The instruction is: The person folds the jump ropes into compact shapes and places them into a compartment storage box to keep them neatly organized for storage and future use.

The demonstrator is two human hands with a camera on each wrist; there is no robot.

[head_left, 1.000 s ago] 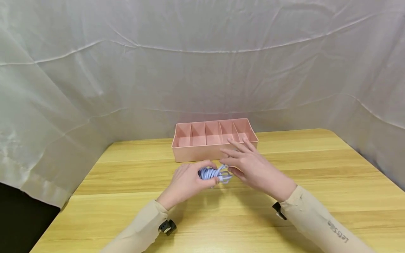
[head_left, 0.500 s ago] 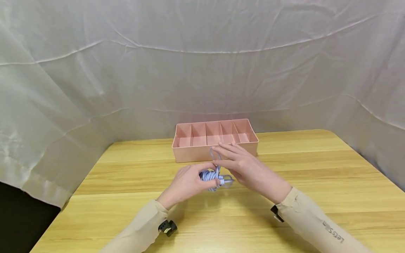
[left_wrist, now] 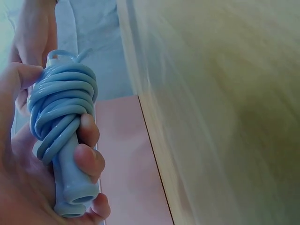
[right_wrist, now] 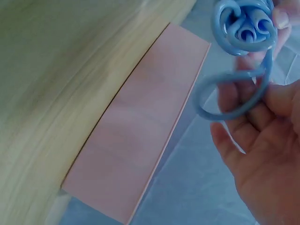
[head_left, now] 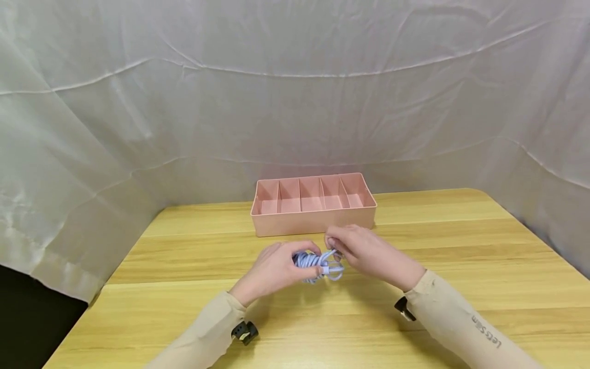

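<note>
my left hand (head_left: 276, 269) has its grip curled round the coiled blue cable (head_left: 315, 262), held just above the tabletop (head_left: 461, 246). my right hand (head_left: 364, 251) pinches a loose loop of it, near the pink divided tray (head_left: 313, 220) behind.

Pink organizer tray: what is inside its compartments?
The pink organizer tray shows five divided compartments, and the parts of their floors in view hold nothing. The front wall hides the nearest strip of each floor. The blue cable bundle is outside, in both hands.
</note>
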